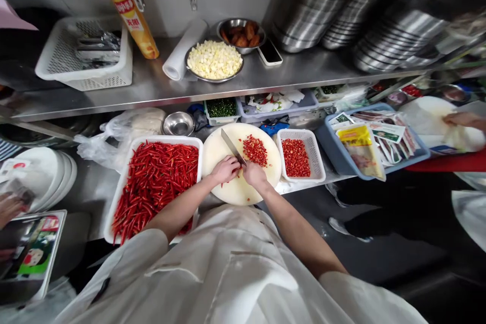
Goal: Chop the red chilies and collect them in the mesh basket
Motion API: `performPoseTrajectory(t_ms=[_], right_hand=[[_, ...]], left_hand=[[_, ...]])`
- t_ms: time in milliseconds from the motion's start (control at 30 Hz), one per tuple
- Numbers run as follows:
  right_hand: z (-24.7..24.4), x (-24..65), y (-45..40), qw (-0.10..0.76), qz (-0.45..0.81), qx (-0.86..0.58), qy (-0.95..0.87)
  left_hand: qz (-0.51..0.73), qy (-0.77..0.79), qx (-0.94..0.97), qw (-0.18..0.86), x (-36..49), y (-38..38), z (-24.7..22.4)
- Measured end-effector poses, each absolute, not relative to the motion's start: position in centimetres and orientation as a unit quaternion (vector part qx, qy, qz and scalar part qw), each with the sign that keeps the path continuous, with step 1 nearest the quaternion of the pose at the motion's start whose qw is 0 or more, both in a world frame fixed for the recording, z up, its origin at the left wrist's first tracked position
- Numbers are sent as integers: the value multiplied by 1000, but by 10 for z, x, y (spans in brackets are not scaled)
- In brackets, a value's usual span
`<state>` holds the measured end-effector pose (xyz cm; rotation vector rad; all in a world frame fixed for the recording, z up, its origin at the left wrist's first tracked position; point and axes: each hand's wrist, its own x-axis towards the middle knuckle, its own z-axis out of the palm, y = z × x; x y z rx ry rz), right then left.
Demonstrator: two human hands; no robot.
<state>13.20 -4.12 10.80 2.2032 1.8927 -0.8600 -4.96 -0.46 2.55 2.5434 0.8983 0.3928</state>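
Observation:
On a round white cutting board [224, 193], my right hand [255, 174] grips the handle of a kitchen knife [232, 145], its blade pointing away from me and to the left. Close against the blade, my left hand [226, 169] has its fingers closed on red chilies [236, 171], mostly hidden under the fingertips. A heap of chopped chili [255, 151] lies to the right of the blade. Left of the board a white tub [200, 148] is piled with whole red chilies [155, 182]. At its right, a white basket [321, 169] holds chopped chili pieces [296, 158].
A blue bin [327, 136] of packets stands further right, near a co-worker's hand [465, 119]. Stacked plates [56, 177] and another person's hand [9, 208] are at far left. The steel shelf [152, 86] above carries a bowl of chopped pale pieces [214, 59] and stacked metal bowls [304, 10].

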Motion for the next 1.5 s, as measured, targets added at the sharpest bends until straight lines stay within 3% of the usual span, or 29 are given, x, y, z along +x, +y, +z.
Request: performPoseTrajectory(t_ms=[1067, 1500], right_hand=[[109, 114, -37, 99, -291, 705, 639], [100, 140, -21, 25, -377, 670, 639]], left_hand=[[164, 316, 910, 211, -74, -24, 22], [160, 341, 905, 198, -81, -39, 40]])
